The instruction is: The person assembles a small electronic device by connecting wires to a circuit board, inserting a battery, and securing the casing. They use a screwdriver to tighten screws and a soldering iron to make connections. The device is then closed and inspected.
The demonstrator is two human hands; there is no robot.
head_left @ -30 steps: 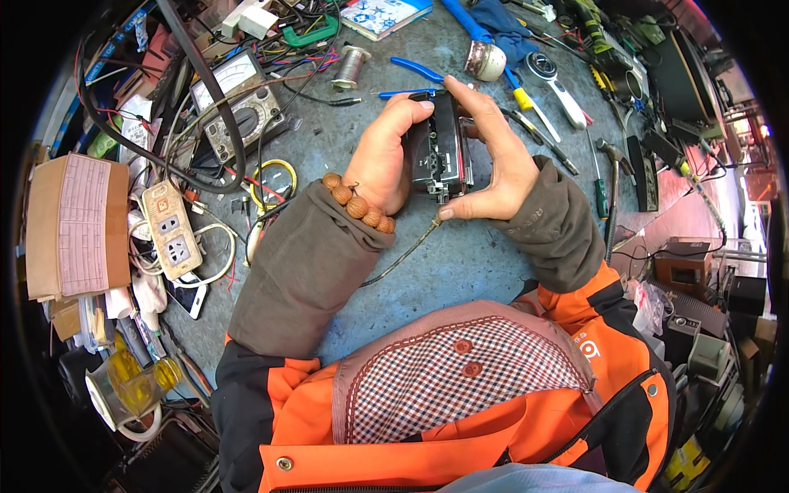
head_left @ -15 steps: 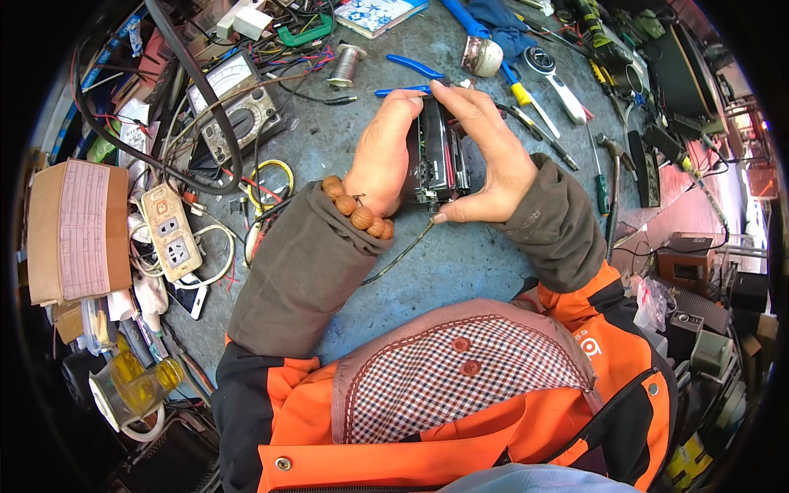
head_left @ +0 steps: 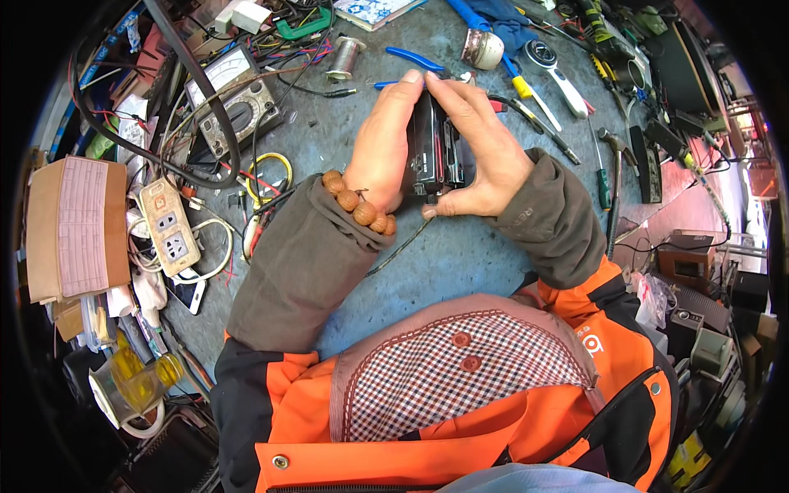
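Note:
Upright between my palms is a black, boxy electronic device, its narrow side facing up. My left hand presses flat along its left face, with the fingertips meeting at the far end. Against the right side, my right hand grips it, fingers stretched along the far part and thumb at the near end. A thin dark cable runs from the near end toward me. Just beyond my fingertips lie blue-handled pliers, partly hidden. The device's outer faces are mostly covered by my hands.
Left of my hands lie an analog multimeter, tangled wires and a power strip. A solder spool stands farther back. On the right are a screwdriver, a hammer and a white-handled round tool.
The device has tilted slightly in my hands, and the green parts seen inside it before are now out of sight. Both hands have shifted a little, with the fingertips drawn closer together.

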